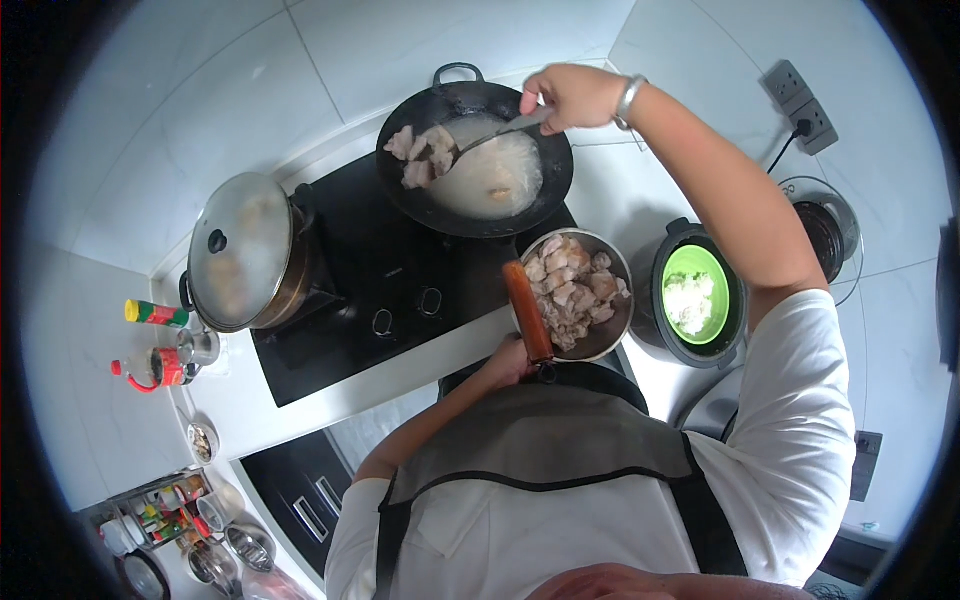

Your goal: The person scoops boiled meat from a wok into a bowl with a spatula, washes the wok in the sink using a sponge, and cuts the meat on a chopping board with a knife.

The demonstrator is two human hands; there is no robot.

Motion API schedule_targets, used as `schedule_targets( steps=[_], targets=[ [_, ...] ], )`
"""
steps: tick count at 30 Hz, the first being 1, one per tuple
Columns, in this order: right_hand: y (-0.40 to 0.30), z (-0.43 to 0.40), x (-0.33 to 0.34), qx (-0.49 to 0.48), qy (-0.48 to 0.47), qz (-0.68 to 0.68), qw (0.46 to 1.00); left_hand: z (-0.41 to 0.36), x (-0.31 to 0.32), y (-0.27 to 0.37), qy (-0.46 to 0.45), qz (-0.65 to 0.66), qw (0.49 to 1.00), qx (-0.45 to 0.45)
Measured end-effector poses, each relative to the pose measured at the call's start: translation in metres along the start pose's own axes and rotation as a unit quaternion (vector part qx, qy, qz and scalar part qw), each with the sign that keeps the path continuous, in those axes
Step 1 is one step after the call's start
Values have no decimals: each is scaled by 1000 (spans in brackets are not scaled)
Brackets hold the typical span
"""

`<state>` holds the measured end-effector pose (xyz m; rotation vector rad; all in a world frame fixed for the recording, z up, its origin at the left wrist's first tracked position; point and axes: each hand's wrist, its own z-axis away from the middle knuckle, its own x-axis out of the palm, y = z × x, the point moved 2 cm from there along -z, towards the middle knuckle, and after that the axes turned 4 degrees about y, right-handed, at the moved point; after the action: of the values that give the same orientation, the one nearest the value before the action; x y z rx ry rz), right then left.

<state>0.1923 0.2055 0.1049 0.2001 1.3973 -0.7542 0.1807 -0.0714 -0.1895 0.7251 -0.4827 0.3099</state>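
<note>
My right hand (pixel 581 97) grips the handle of a metal utensil (pixel 502 135), whose head is down in a black wok (pixel 551 195) on the cooktop. Pieces of pale meat (pixel 420 154) lie on the wok's left side, by the utensil's head, and cloudy liquid (pixel 484 176) fills the middle. A metal pan (pixel 624 322) heaped with pale meat chunks (pixel 574 292) is just below and right of the wok. Its reddish wooden handle (pixel 527 311) points up and left across it. Under that handle, my left hand (pixel 510 364) is at the pan's near side, its fingers partly hidden.
On the black cooktop (pixel 352 262) stands a large pot with a glass lid (pixel 240 255). To the right are a green bowl (pixel 724 300) of white food in a dark round container (pixel 652 315) and a wall socket strip (pixel 802 105). Bottles and a seasoning rack (pixel 161 487) line the left.
</note>
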Motion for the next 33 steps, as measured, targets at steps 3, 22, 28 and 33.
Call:
schedule_targets(
  steps=[3,22,28,33],
  targets=[
    [18,21,18,-18,24,-80,996,-13,-8,-14,-20,45,999,-3],
    [17,129,67,98,86,-278,952,-4,-10,-6,-63,54,997,1],
    [-1,107,40,23,114,-71,991,-4,-10,-6,-77,64,995,-12],
    [-19,82,36,0,88,-4,996,-3,-7,-10,-62,81,995,10]
  ],
)
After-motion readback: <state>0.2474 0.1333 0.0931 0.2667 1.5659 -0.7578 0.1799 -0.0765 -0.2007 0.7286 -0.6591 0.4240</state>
